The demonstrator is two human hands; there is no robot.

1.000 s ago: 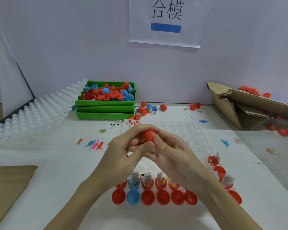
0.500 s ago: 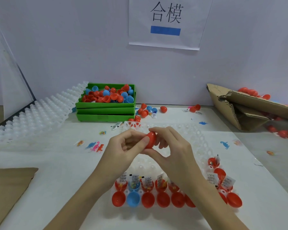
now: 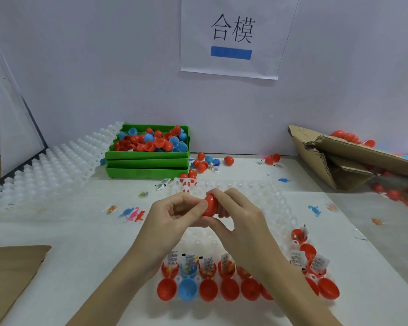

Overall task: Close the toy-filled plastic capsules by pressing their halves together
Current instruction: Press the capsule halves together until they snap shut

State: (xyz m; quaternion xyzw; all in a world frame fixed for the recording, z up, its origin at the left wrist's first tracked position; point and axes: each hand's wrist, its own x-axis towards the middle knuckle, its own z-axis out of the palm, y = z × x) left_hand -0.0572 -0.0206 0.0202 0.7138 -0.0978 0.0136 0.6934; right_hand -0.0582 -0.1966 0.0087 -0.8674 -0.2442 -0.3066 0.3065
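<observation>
Since 1.0 s ago, both hands turned the red capsule [image 3: 210, 205] sideways, mid-frame. Left hand [image 3: 174, 214] & right hand [image 3: 239, 218] pinched it. Lower frame: approx 10 open halves [image 3: 209, 267] in the tray [image 3: 280, 201] waited.

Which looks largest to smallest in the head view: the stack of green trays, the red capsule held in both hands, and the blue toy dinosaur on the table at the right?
1. Stack of green trays
2. Red capsule, held by the left hand and right hand; being nearer the camera enlarges it
3. Blue toy dinosaur
</observation>
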